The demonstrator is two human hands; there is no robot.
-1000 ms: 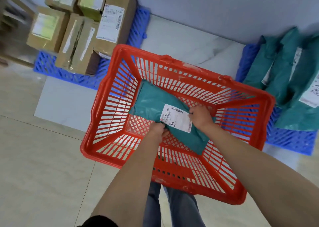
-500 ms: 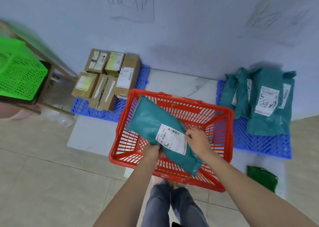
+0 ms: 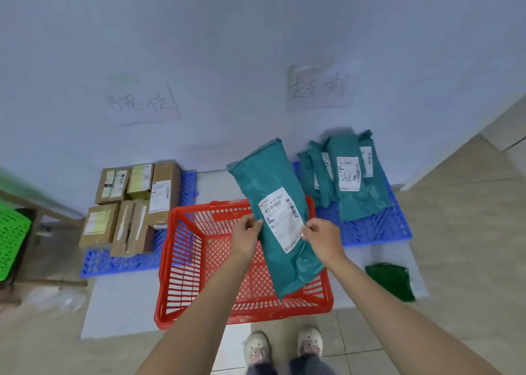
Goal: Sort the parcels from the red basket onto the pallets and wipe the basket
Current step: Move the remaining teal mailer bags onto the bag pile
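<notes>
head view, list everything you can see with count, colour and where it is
held parcel: 1, teal bag with white label, above the basket, in both hands
red basket: 1, red, on the floor in front of the feet, nothing visible inside
cardboard boxes: about 6, brown, on the left pallet
left pallet: 1, blue, by the wall
teal parcels: about 4, teal, leaning on the right pallet
right pallet: 1, blue, by the wall
paper signs: 2, white with handwriting, on the wall above the pallets
green cloth: 1, dark green, on the floor right of the basket
green crate: 1, bright green, far left
shoes: 2, white, bottom centre
left hand: grip on the parcel's left edge
right hand: grip on its right edge
</notes>
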